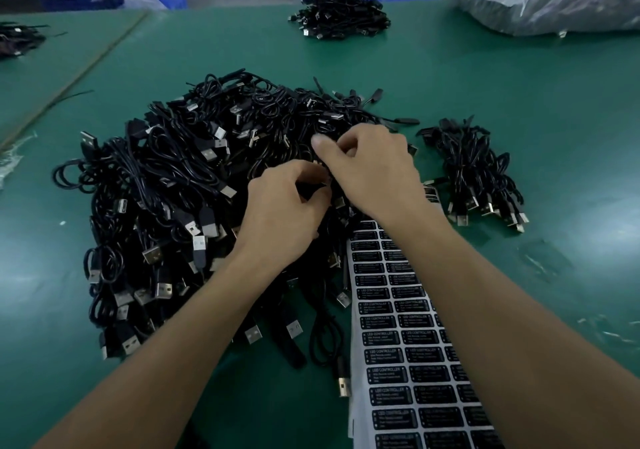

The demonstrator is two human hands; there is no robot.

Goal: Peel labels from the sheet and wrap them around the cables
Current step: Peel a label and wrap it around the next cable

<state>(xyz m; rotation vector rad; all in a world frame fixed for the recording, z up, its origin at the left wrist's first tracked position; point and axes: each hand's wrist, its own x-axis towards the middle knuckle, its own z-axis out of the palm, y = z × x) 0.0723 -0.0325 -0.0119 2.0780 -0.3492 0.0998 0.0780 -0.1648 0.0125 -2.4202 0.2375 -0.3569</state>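
Green table [519, 85], label sheet [408, 344] lengthwise toward cable pile [194, 171] (left hand [280, 209], right hand [374, 171] pinching cable [311, 187]).

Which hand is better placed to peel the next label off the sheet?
Right hand: the label sheet lies partly under its forearm, while the left hand sits over the cable pile.

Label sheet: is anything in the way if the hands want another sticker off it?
Nothing visible blocks it. The label sheet lies open on the table just below the right hand, whose own forearm crosses above it. A few plugs from the cable pile overlap its upper left edge. The left hand and right hand pinch a cable.
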